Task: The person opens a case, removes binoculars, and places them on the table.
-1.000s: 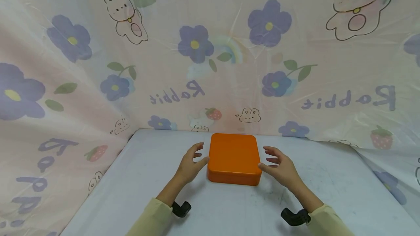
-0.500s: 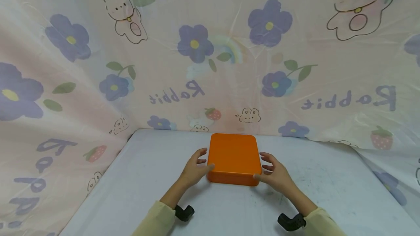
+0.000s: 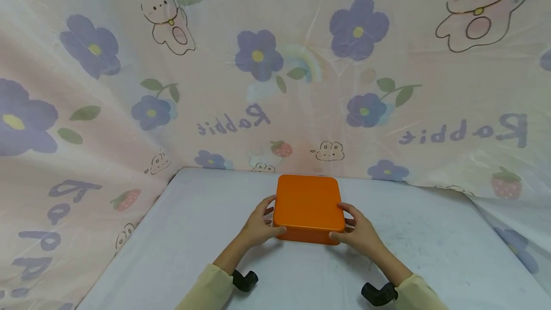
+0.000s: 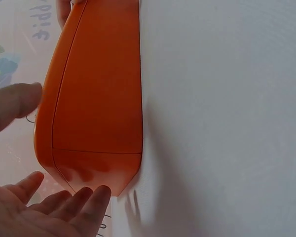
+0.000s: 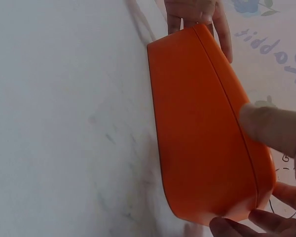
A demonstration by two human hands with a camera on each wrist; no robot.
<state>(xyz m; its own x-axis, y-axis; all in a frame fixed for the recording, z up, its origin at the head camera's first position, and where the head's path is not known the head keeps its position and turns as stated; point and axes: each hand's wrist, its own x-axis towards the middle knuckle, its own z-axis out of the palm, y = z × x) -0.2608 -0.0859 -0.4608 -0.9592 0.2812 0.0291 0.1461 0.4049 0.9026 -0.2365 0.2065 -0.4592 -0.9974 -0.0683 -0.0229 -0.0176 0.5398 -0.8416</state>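
A rabbit-and-flower printed curtain (image 3: 310, 104) hangs behind and to the left of a white-covered table (image 3: 193, 238). On it, towards the far edge, an orange lidded box (image 3: 307, 200) lies flat between the hands, its lid seam plain in both wrist views. The left hand (image 3: 258, 226) and right hand (image 3: 360, 233) frame its near corners, fingers spread along the sides, thumbs at the front; whether they press firmly, I cannot tell. Smallest, a black elbow-shaped fitting (image 3: 245, 281) sits at the left wrist.
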